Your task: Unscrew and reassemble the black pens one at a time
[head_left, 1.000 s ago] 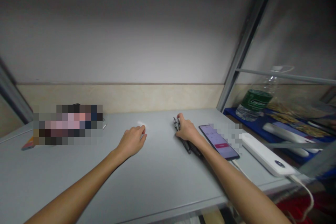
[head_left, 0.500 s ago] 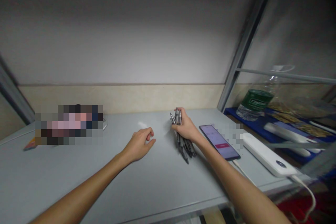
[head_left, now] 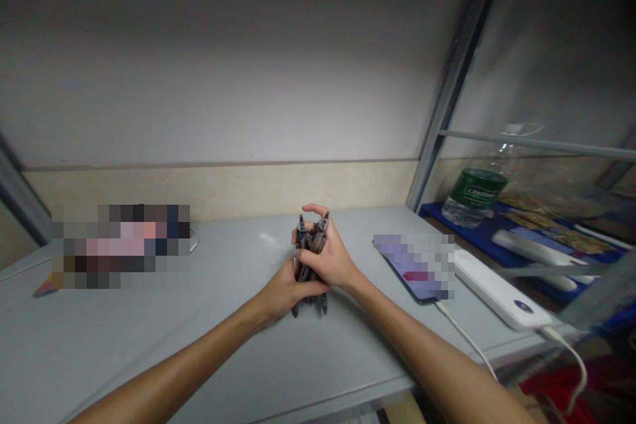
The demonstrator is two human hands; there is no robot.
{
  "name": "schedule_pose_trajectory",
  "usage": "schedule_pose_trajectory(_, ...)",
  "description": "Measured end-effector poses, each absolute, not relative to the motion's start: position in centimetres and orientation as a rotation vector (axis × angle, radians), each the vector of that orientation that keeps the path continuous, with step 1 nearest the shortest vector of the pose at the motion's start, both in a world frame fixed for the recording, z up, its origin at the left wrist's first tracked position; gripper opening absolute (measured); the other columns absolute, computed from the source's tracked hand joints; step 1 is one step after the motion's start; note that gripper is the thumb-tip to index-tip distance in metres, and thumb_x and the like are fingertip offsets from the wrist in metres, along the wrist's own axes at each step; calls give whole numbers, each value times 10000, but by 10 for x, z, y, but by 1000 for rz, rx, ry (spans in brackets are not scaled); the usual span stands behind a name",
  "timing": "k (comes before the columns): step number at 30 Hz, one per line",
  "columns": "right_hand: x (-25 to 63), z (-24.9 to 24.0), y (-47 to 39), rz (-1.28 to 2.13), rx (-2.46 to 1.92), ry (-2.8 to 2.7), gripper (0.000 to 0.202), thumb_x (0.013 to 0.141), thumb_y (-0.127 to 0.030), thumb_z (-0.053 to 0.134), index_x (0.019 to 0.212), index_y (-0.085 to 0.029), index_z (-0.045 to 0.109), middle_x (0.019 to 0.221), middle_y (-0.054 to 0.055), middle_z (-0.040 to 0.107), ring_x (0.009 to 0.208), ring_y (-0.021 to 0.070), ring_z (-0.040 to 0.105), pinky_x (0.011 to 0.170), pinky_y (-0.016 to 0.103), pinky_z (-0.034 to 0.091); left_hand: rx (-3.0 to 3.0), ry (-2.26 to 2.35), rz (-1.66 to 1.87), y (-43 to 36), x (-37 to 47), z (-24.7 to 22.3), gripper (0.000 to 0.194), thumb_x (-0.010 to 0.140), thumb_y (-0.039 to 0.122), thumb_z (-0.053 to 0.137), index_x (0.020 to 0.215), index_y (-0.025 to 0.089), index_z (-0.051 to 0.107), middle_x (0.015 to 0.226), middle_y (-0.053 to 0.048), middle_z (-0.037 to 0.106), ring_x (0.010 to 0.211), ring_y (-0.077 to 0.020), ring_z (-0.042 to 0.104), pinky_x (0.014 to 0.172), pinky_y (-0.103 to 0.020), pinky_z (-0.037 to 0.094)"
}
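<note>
- Right hand is curled round the upper half of a bundle of slim dark grey-and-black pens, thumb pressed across the front. Index finger isn't clamped down, it's kinda loosely bent out past the pen tops.
- Left hand is closed on the same bundle lower down, thumb laid across it just under the right thumb. Its other fingers are mostly hidden, so can't tell how tight they are.
- Pens are roughly upright and fanned a bit, over the middle of the smooth grey desk. Can't tell if the bottom ends touch it.
- Off to the right, apart from both hands: a flat dark-edged phone, partly blurred out, with a thin white cable.
</note>
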State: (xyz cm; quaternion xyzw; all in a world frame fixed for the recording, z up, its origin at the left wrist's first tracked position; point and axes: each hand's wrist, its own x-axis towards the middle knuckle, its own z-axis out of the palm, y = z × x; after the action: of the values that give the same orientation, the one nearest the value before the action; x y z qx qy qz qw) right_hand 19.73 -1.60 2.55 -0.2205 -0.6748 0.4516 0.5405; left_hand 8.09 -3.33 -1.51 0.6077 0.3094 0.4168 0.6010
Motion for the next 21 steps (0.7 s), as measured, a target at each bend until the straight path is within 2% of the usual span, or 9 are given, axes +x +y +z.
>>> schedule_pose_trajectory(3, 199, 25, -14, 1153, -489, -1581, 700, 647, -60, 609, 1218, -286, 273, 866, -19, 547, 684, 108, 554, 624, 250, 470, 1407, 802, 1005, -31, 85, -13, 446, 609, 110, 699, 1043, 121, 592, 808, -27, 660, 750, -154, 608, 655, -245, 486)
schedule_pose_trajectory(5, 200, 26, -12, 1181, -475, -1555, 743, 654, -86, 642, 1239, -303, 238, 915, -8, 557, 688, 111, 571, 638, 269, 489, 1441, 838, 1058, -29, 91, -11, 423, 596, 61, 659, 1011, 114, 598, 777, -18, 649, 706, -141, 598, 605, -228, 474)
schedule_pose_trajectory(6, 201, 27, -11, 1185, -463, -1542, 767, 655, -99, 659, 1247, -312, 221, 943, -1, 559, 693, 112, 579, 648, 278, 496, 1462, 839, 1105, -28, 94, -9, 433, 587, 37, 635, 1011, 116, 598, 816, -25, 652, 737, -145, 603, 625, -230, 480)
schedule_pose_trajectory(9, 204, 29, -8, 1177, -423, -1532, 846, 635, -133, 719, 1259, -331, 184, 996, 15, 564, 715, 120, 591, 675, 302, 505, 1568, 774, 1269, -24, 105, -2, 512, 573, 4, 599, 1063, 147, 571, 1031, -52, 636, 948, -174, 592, 827, -279, 483)
schedule_pose_trajectory(11, 206, 30, -6, 1155, -430, -1538, 895, 616, -147, 748, 1270, -333, 166, 1000, 20, 568, 734, 128, 592, 688, 310, 503, 1673, 770, 1327, -19, 110, -1, 495, 585, 18, 599, 1060, 154, 560, 1048, -58, 630, 985, -190, 584, 883, -312, 471)
schedule_pose_trajectory(15, 204, 26, -6, 1072, -506, -1568, 947, 597, -148, 770, 1303, -311, 160, 955, 17, 584, 821, 145, 580, 777, 333, 482, 1880, 896, 1305, -4, 112, -10, 334, 666, 76, 541, 991, 149, 572, 1003, -82, 637, 950, -205, 593, 899, -360, 467)
schedule_pose_trajectory(18, 200, 22, -6, 1018, -563, -1601, 943, 592, -155, 774, 1310, -294, 180, 923, 13, 596, 870, 154, 569, 830, 348, 462, 1949, 1016, 1286, 3, 110, -17, 322, 677, 79, 508, 983, 155, 575, 1007, -89, 630, 983, -217, 574, 926, -387, 443)
schedule_pose_trajectory(21, 199, 19, -6, 1006, -586, -1576, 929, 602, -165, 766, 1313, -293, 182, 942, 19, 589, 850, 148, 566, 821, 347, 465, 1883, 941, 1310, -1, 108, -16, 342, 683, 114, 549, 1022, 156, 559, 1023, -88, 624, 998, -221, 570, 932, -382, 440)
